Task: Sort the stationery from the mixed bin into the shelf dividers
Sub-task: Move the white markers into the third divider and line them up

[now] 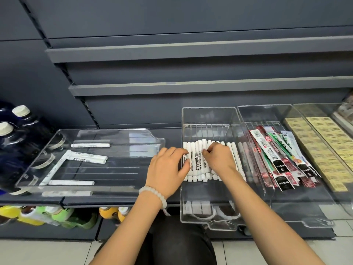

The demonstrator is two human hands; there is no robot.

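Curled fingers (207, 153) on white markers (199, 161)

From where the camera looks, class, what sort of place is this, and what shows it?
Probably a shop aisle being restocked: dark metal shelving, clear trays of white markers and packaged pens, and bottled drinks on the shelf below.
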